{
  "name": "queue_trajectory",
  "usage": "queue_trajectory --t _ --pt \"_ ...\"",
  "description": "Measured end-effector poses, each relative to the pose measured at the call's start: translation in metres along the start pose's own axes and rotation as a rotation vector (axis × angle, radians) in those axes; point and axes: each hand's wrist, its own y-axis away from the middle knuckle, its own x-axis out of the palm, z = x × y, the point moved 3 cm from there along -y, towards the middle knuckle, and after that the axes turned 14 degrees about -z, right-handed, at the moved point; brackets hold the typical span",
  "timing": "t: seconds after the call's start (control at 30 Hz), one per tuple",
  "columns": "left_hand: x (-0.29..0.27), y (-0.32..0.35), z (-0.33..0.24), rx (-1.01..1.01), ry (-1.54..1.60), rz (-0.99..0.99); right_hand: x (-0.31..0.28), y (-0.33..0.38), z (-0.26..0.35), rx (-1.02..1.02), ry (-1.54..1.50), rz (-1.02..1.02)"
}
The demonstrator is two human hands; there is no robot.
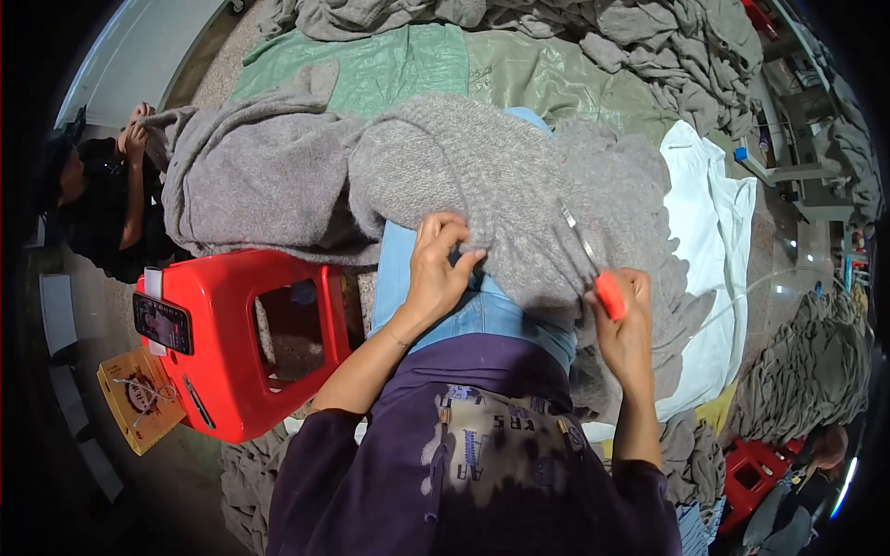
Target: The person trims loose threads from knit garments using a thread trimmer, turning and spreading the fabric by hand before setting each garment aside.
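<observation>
A grey knitted garment [445,167] lies spread over my lap and knees. My left hand [436,269] pinches its lower edge, fingers curled into the knit. My right hand [626,324] grips small snips with an orange handle [609,295]; the thin metal blades [579,236] point up and left onto the fabric. Blue jeans [464,310] show under the garment between my hands.
A red plastic stool [232,334] stands at my left with a phone [163,322] on it, a yellow box [139,398] beside it. Another person [102,199] sits at far left. Grey garment piles [649,46] lie behind and at right [807,371]; white cloth [709,241] at right.
</observation>
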Motion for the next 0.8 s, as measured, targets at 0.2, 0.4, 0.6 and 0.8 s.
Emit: queue_trajectory --t 0.2,0.4,0.6,0.8 --pt "0.005 0.019 0.002 -1.136 1.036 -0.012 0.002 0.048 0.026 -0.076 -0.041 0.234" --pt "-0.001 0.023 -0.003 -1.088 0.894 -0.033 0.02 0.064 0.031 0.022 -0.108 0.214" --pt "-0.006 0.02 -0.004 -1.114 0.922 -0.061 0.023 0.066 0.026 0.032 -0.11 0.163" --pt "0.022 0.034 0.006 -1.019 0.943 0.345 0.013 0.065 0.023 0.12 -0.149 0.099"
